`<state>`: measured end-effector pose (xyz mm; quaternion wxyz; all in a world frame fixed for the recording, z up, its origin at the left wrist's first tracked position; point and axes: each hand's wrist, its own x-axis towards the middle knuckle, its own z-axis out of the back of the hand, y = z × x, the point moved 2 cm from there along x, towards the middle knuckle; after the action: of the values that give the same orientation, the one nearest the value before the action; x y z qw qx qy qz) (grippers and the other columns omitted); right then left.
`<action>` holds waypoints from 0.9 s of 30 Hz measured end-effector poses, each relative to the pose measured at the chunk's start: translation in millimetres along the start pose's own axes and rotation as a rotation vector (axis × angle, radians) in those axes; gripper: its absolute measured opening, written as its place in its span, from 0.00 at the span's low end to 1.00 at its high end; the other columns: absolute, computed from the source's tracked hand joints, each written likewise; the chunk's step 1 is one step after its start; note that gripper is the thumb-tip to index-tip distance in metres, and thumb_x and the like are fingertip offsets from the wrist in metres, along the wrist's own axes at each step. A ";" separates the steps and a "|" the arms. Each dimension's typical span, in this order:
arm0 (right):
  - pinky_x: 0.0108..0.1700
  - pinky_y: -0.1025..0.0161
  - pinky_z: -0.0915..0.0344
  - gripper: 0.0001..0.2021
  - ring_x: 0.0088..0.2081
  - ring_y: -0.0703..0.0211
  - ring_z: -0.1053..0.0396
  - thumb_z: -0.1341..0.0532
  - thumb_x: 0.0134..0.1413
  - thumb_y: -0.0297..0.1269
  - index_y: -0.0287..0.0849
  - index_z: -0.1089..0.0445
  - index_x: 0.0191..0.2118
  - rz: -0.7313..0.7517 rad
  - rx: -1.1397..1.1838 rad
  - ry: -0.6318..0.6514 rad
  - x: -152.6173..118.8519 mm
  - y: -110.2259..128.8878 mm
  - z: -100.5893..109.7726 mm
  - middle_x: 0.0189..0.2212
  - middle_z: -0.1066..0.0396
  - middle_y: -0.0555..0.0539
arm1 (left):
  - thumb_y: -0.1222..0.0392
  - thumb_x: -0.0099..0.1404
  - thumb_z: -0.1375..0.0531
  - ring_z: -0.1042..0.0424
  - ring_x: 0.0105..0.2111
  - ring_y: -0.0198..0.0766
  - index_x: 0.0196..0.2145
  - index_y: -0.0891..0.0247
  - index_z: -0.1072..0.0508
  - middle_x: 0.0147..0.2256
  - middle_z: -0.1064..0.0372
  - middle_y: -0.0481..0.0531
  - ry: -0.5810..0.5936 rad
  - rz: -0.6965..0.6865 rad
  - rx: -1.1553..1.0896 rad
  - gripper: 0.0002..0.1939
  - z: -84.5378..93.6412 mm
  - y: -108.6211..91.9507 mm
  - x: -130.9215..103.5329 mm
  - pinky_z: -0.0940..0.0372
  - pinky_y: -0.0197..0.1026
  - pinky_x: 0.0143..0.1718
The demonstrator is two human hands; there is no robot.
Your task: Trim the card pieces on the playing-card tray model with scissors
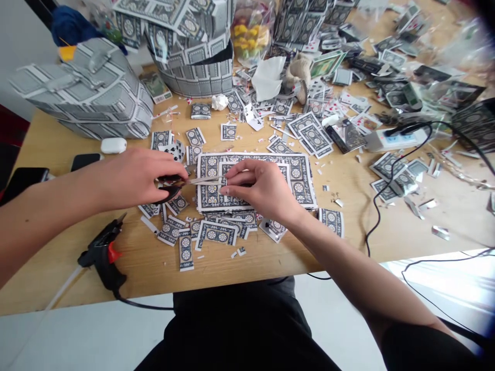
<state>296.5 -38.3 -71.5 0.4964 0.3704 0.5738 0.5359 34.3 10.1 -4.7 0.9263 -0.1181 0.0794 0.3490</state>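
My left hand [149, 175] grips a pair of scissors [204, 180] by the black handles, the blades pointing right. Close to the blade tips, my right hand [257, 185] is closed in a pinch; what its fingertips hold is mostly hidden and too small to name. Both the blades and my right hand are over a rectangular panel [305, 180] made of patterned playing cards, lying flat on the table. Around its near edge lie cut card pieces [216, 233], several of them overlapping. A black glue gun [102, 255] with a red trigger rests to the left, below my left forearm.
Woven card baskets [112, 98] stand at the back left. A white power strip [398, 139] with a black cable [373, 206] is on the right. Card scraps and plastic bags crowd the back right. A white earbud case [113, 145] and dark phones [25, 183] are at the left.
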 end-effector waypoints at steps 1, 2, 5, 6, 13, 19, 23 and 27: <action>0.40 0.58 0.24 0.19 0.38 0.53 0.16 0.19 0.46 0.38 0.43 0.26 0.40 -0.002 0.012 0.001 0.3 0.0 -0.1 0.32 0.15 0.48 | 0.60 0.70 0.47 0.28 0.37 0.36 0.45 0.58 0.17 0.39 0.20 0.48 0.007 -0.004 0.009 0.18 0.0 0.8 1.4 0.37 0.38 0.41; 0.39 0.58 0.25 0.20 0.37 0.53 0.16 0.18 0.46 0.38 0.44 0.27 0.40 -0.002 0.023 0.003 0.6 0.0 -0.2 0.32 0.15 0.48 | 0.61 0.70 0.47 0.28 0.38 0.36 0.46 0.58 0.17 0.40 0.20 0.47 0.013 -0.011 0.018 0.18 -0.7 1.9 2.6 0.37 0.38 0.41; 0.39 0.59 0.25 0.23 0.37 0.53 0.17 0.19 0.46 0.40 0.44 0.29 0.43 0.006 0.021 0.009 1.4 0.0 0.0 0.32 0.16 0.49 | 0.64 0.70 0.48 0.27 0.41 0.36 0.49 0.57 0.18 0.42 0.20 0.47 0.018 -0.022 0.060 0.19 -6.0 7.1 5.5 0.36 0.37 0.43; 0.39 0.58 0.25 0.23 0.37 0.53 0.17 0.19 0.47 0.41 0.44 0.29 0.43 0.009 0.013 0.011 1.6 0.0 0.3 0.32 0.16 0.49 | 0.65 0.69 0.47 0.27 0.41 0.37 0.50 0.57 0.19 0.43 0.21 0.47 0.021 -0.028 0.074 0.19 -8.3 8.9 6.3 0.36 0.37 0.43; 0.40 0.57 0.24 0.25 0.38 0.52 0.16 0.19 0.45 0.41 0.44 0.29 0.45 0.003 0.042 0.050 1.9 -1.3 2.9 0.33 0.16 0.48 | 0.64 0.64 0.39 0.23 0.36 0.44 0.52 0.51 0.21 0.41 0.24 0.51 0.074 -0.012 0.170 0.19 -19.2 18.9 8.8 0.35 0.42 0.32; 0.42 0.55 0.23 0.25 0.39 0.50 0.16 0.19 0.45 0.42 0.45 0.28 0.45 0.002 0.021 0.042 2.6 -2.3 2.7 0.34 0.16 0.48 | 0.61 0.64 0.38 0.26 0.33 0.42 0.50 0.51 0.19 0.39 0.26 0.52 0.023 -0.040 0.165 0.17 -29.1 30.4 8.4 0.37 0.41 0.30; 0.41 0.56 0.23 0.24 0.39 0.51 0.16 0.19 0.45 0.41 0.44 0.28 0.44 0.007 0.026 0.042 2.4 -1.6 2.8 0.33 0.17 0.49 | 0.60 0.66 0.38 0.25 0.34 0.43 0.50 0.51 0.19 0.39 0.26 0.52 0.039 -0.053 0.127 0.16 -35.1 36.9 8.9 0.34 0.41 0.34; 0.41 0.56 0.23 0.23 0.39 0.51 0.16 0.19 0.46 0.40 0.44 0.28 0.44 0.008 0.006 0.035 1.4 -0.5 3.0 0.33 0.16 0.48 | 0.59 0.67 0.37 0.24 0.36 0.47 0.51 0.49 0.18 0.41 0.25 0.53 0.065 -0.019 0.100 0.16 -37.2 38.2 9.6 0.32 0.45 0.39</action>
<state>299.1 -36.3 -72.0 0.4830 0.3647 0.5827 0.5424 13.7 33.8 -48.8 0.9313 -0.0836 0.1254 0.3316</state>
